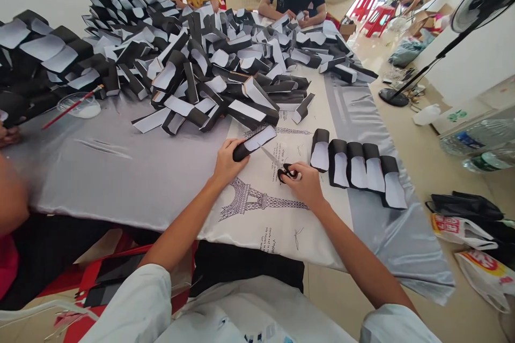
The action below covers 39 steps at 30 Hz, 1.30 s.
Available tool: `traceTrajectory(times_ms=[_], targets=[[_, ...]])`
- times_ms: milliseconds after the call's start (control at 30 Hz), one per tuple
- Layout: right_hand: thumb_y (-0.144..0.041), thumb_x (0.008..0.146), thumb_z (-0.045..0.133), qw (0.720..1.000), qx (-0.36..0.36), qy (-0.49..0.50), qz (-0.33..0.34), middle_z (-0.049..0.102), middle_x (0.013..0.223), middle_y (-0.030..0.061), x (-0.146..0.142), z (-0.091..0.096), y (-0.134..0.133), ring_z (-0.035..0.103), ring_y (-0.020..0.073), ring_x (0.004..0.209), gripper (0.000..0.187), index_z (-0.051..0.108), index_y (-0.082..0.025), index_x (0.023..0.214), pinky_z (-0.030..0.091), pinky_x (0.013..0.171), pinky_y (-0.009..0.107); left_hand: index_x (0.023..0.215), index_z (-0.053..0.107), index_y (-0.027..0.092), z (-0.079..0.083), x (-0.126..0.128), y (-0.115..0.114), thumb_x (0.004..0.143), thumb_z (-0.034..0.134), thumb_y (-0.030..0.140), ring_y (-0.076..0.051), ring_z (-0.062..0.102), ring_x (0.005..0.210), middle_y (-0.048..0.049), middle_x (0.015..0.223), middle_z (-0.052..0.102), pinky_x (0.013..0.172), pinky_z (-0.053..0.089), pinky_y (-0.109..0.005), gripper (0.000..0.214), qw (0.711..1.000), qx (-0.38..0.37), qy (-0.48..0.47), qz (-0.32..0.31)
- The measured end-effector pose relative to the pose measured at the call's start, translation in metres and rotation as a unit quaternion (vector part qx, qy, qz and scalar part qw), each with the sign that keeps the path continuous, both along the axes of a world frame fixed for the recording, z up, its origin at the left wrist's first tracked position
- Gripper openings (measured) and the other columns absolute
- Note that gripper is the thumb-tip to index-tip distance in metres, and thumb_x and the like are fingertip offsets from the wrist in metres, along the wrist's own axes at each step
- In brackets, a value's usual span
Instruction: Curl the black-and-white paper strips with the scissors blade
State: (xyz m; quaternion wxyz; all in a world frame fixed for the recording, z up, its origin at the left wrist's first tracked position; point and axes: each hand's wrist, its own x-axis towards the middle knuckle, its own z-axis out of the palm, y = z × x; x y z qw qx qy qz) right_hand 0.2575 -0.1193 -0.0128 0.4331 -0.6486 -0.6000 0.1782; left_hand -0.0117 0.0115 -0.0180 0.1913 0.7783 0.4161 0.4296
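My left hand (228,161) grips one end of a small black paper box (254,142) with a white flap, tilted up over the printed cloth. In my right hand (304,182) is a pair of scissors (271,158), its fingers in the black handles. The blades point up and left, their tip at or close to the box's white flap; I cannot tell whether they touch. Right of my right hand, several similar black boxes (356,165) stand in a row, their white flaps facing me.
A big heap of black-and-white boxes (225,64) covers the table's far side. At left, a red brush (72,107) lies across a clear dish (86,110). Co-workers sit across the table and at my left. A floor fan (442,53) stands at right.
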Motion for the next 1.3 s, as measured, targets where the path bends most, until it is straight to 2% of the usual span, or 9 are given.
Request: traceTrajectory(times_ms=[167,400,567,733,900,1133,1300], targets=[[-0.04,0.083,0.082,0.998,-0.04,-0.038,-0.004,0.074,0.09,0.0041,-0.006,-0.002,-0.001,0.06,0.0185,0.068,0.022,0.068,-0.024,0.079,0.046,0.064,0.036,0.136,0.073,0.028,0.0,0.002,-0.001,0.087,0.083,0.019,-0.032,0.075,0.126,-0.0058,0.135,0.079,0.114,0.06,-0.051,0.051,1.0,0.008,0.005,-0.011],[-0.04,0.085,0.082,0.996,-0.051,-0.074,0.007,0.071,0.089,0.0046,-0.007,-0.003,-0.002,0.066,0.0217,0.077,0.029,0.059,-0.025,0.074,0.049,0.068,0.036,0.136,0.073,0.029,0.0,0.004,-0.003,0.086,0.083,0.017,-0.031,0.074,0.126,-0.0067,0.135,0.078,0.115,0.059,-0.052,0.052,1.0,0.003,0.007,-0.001],[-0.043,0.087,0.079,0.995,-0.05,-0.09,0.007,0.07,0.089,0.0058,-0.011,-0.002,-0.003,0.066,0.0221,0.076,0.028,0.059,-0.026,0.075,0.051,0.067,0.037,0.136,0.073,0.028,0.001,0.005,-0.005,0.086,0.083,0.017,-0.032,0.074,0.127,-0.008,0.136,0.077,0.115,0.059,-0.053,0.053,1.0,-0.009,0.004,0.006],[-0.048,0.08,0.085,0.994,-0.032,-0.107,-0.006,0.07,0.097,0.0072,-0.016,0.001,-0.005,0.067,0.0237,0.08,0.032,0.063,-0.025,0.084,0.053,0.069,0.038,0.136,0.073,0.027,0.001,0.007,-0.006,0.086,0.084,0.017,-0.031,0.074,0.126,-0.0083,0.135,0.077,0.115,0.06,-0.052,0.052,1.0,-0.008,0.0,0.003],[-0.042,0.084,0.083,0.994,-0.036,-0.102,0.003,0.071,0.101,0.0087,-0.013,-0.004,-0.004,0.069,0.0257,0.085,0.025,0.067,-0.024,0.09,0.055,0.072,0.04,0.136,0.073,0.027,-0.001,0.007,-0.006,0.085,0.084,0.016,-0.031,0.074,0.126,-0.0082,0.134,0.077,0.115,0.06,-0.052,0.053,1.0,0.0,-0.005,0.002],[-0.033,0.091,0.076,0.995,-0.046,-0.092,0.01,0.067,0.089,0.0054,-0.005,-0.009,0.001,0.063,0.0222,0.076,0.017,0.064,-0.024,0.083,0.053,0.072,0.04,0.136,0.073,0.028,0.001,0.007,-0.007,0.087,0.082,0.016,-0.032,0.074,0.126,-0.0082,0.134,0.077,0.115,0.06,-0.054,0.051,1.0,-0.012,0.01,0.008],[-0.041,0.084,0.081,0.998,-0.029,-0.059,-0.016,0.067,0.092,0.0065,-0.002,-0.006,0.0,0.065,0.024,0.081,0.024,0.063,-0.025,0.084,0.058,0.077,0.042,0.135,0.074,0.028,0.002,0.007,-0.006,0.087,0.082,0.016,-0.032,0.074,0.126,-0.0081,0.134,0.077,0.115,0.06,-0.054,0.05,1.0,-0.016,0.004,0.008]])
